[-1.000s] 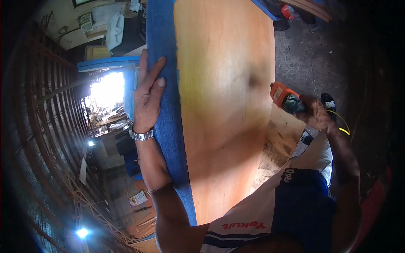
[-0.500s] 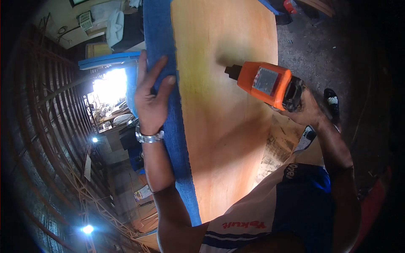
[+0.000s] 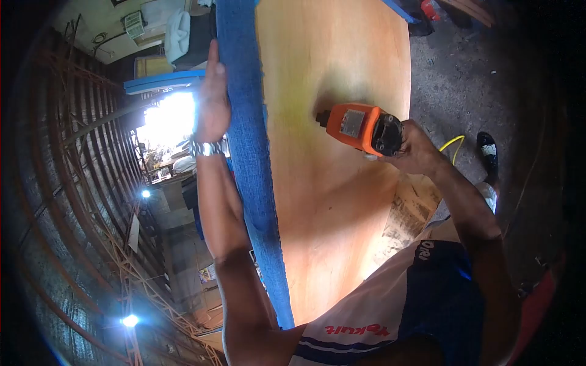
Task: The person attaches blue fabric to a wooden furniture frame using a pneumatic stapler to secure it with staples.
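Note:
An orange air staple gun [image 3: 366, 127] is in my right hand [image 3: 417, 150], its dark nose pointing left above the plywood panel [image 3: 323, 207]. Its shadow falls on the wood, and a small gap seems to separate the two. Blue woven fabric [image 3: 245, 131] is folded over the panel's left edge in a long strip. Against the outer side of that strip, my left hand [image 3: 213, 110] lies flat with fingers stretched out, a metal-banded watch [image 3: 209, 148] at its wrist. Most of the staple gun's handle is hidden by my right hand.
A yellow hose [image 3: 453, 145] curves behind my right forearm. My shoe [image 3: 487, 149] rests on the dark floor [image 3: 455, 79] at right. A red object [image 3: 430, 9] lies at the far right, and blue-edged boards [image 3: 163, 82] stand beyond my left hand.
The staple gun has shifted left and slightly down, nearer the fabric strip. My left hand has gone from spread fingers over the strip to a flat palm along its outer side.

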A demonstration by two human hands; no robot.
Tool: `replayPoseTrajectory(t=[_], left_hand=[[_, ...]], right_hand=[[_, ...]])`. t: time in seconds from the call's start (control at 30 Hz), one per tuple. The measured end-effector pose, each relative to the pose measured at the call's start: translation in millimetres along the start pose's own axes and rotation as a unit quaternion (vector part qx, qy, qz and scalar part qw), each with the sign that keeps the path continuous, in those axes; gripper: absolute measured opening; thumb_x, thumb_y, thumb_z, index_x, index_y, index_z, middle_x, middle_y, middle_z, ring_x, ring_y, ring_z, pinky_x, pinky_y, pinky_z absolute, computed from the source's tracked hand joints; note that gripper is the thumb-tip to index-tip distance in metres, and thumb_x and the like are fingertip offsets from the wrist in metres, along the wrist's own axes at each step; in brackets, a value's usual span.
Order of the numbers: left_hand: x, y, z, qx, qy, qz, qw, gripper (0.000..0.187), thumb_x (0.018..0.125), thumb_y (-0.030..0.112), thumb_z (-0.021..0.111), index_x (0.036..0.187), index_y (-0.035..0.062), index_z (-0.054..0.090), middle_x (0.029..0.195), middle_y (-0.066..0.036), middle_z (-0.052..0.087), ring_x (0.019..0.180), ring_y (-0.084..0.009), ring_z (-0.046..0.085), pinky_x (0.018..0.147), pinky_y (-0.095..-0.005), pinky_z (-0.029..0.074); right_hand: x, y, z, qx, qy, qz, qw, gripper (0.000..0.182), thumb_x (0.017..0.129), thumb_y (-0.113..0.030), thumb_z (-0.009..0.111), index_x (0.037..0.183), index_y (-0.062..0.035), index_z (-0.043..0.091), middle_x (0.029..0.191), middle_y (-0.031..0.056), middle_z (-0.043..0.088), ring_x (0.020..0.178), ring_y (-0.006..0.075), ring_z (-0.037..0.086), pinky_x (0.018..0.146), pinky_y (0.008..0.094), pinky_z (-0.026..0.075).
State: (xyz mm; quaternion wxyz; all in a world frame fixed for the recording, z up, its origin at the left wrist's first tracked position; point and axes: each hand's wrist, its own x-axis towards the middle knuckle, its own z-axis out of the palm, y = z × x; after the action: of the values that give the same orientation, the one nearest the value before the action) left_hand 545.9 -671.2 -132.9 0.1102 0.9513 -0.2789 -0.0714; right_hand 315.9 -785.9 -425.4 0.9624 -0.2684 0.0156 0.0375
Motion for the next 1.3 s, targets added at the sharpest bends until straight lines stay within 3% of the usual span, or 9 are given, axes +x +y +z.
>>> replayPoseTrajectory(t=[0.13, 0.23, 0.3, 0.4, 0.6, 0.8, 1.0, 1.1, 1.3], left_hand=[[-54, 17, 4, 0.118, 0.002, 0.072, 0.99, 0.061, 0.108, 0.041, 0.038, 0.155, 0.0018, 0.035, 0.159, -0.024, 0.03, 0.145, -0.029, 0.037, 0.116, -0.039, 0.035], [-75, 23, 8, 0.187, -0.001, 0.185, 0.965, 0.057, 0.108, 0.036, 0.04, 0.154, 0.0023, 0.038, 0.166, -0.027, 0.014, 0.151, -0.0328, 0.028, 0.117, -0.0406, 0.032], [-89, 21, 8, 0.097, -0.027, 0.082, 0.991, 0.052, 0.107, 0.032, 0.045, 0.148, 0.0006, 0.047, 0.166, -0.027, 0.012, 0.15, -0.0343, 0.029, 0.117, -0.0414, 0.033], [-92, 9, 6, 0.027, -0.036, 0.025, 0.999, 0.042, 0.103, 0.02, 0.053, 0.14, 0.0001, 0.057, 0.166, -0.028, 0.012, 0.148, -0.0357, 0.033, 0.116, -0.042, 0.034], [-85, 20, 17, 0.074, 0.002, 0.08, 0.994, 0.047, 0.085, -0.006, 0.058, 0.131, 0.005, 0.067, 0.163, -0.031, 0.02, 0.142, -0.0387, 0.043, 0.111, -0.0428, 0.041], [-85, 19, 19, 0.125, 0.013, 0.114, 0.985, 0.054, 0.078, -0.009, 0.06, 0.128, 0.0105, 0.07, 0.159, -0.034, 0.025, 0.138, -0.0438, 0.046, 0.111, -0.0443, 0.042], [-86, 24, 20, 0.113, 0.009, 0.096, 0.989, 0.058, 0.075, -0.01, 0.062, 0.128, 0.0138, 0.07, 0.161, -0.033, 0.023, 0.14, -0.0433, 0.045, 0.111, -0.0449, 0.044], [-87, 22, 20, 0.103, -0.004, 0.096, 0.99, 0.06, 0.074, -0.011, 0.062, 0.128, 0.0143, 0.07, 0.161, -0.032, 0.023, 0.14, -0.0424, 0.045, 0.11, -0.0445, 0.045], [-84, 27, 21, 0.114, -0.006, 0.088, 0.99, 0.06, 0.074, -0.01, 0.062, 0.129, 0.0143, 0.07, 0.16, -0.032, 0.023, 0.139, -0.0417, 0.046, 0.109, -0.0437, 0.046]], right_hand=[[7, 16, -7, -0.117, 0.042, 0.022, 0.992, 0.026, 0.082, 0.006, 0.075, 0.105, -0.002, 0.068, 0.1, 0.0022, 0.071, 0.088, 0.0066, 0.067, 0.077, 0.0257, 0.056], [9, 14, 0, 0.054, 0.064, 0.053, 0.995, 0.017, 0.086, 0.004, 0.071, 0.102, -0.0012, 0.068, 0.096, 0.0018, 0.07, 0.083, 0.0086, 0.066, 0.074, 0.0253, 0.056], [1, 8, 0, -0.037, 0.018, 0.008, 0.999, 0.021, 0.087, -0.004, 0.072, 0.107, -0.0006, 0.066, 0.101, 0.0047, 0.069, 0.088, 0.0126, 0.066, 0.077, 0.0285, 0.056], [3, 4, -10, -0.364, -0.035, -0.078, 0.928, 0.058, 0.083, -0.02, 0.083, 0.132, -0.0032, 0.055, 0.122, 0.0147, 0.065, 0.109, 0.0251, 0.066, 0.092, 0.0385, 0.056], [14, 36, -34, -0.252, -0.033, -0.1, 0.962, 0.058, 0.079, -0.014, 0.082, 0.131, -0.0041, 0.058, 0.119, 0.0163, 0.067, 0.106, 0.0279, 0.067, 0.093, 0.0378, 0.055], [7, -10, -4, -0.166, -0.1, -0.223, 0.955, 0.069, 0.067, -0.008, 0.084, 0.13, -0.0009, 0.058, 0.119, 0.014, 0.068, 0.106, 0.0224, 0.068, 0.092, 0.0366, 0.055], [48, -22, -2, -0.316, -0.077, -0.22, 0.92, 0.047, 0.066, -0.011, 0.085, 0.11, -0.0019, 0.068, 0.097, 0.0159, 0.071, 0.092, 0.029, 0.071, 0.081, 0.0336, 0.054], [47, -37, 16, -0.223, -0.096, -0.258, 0.935, 0.035, 0.066, -0.011, 0.084, 0.096, -0.0018, 0.069, 0.083, 0.016, 0.07, 0.073, 0.0322, 0.07, 0.068, 0.036, 0.054], [55, -36, 14, -0.254, -0.094, -0.29, 0.918, 0.03, 0.068, -0.013, 0.083, 0.091, -0.0019, 0.067, 0.078, 0.0178, 0.067, 0.068, 0.0329, 0.068, 0.063, 0.0378, 0.052]])
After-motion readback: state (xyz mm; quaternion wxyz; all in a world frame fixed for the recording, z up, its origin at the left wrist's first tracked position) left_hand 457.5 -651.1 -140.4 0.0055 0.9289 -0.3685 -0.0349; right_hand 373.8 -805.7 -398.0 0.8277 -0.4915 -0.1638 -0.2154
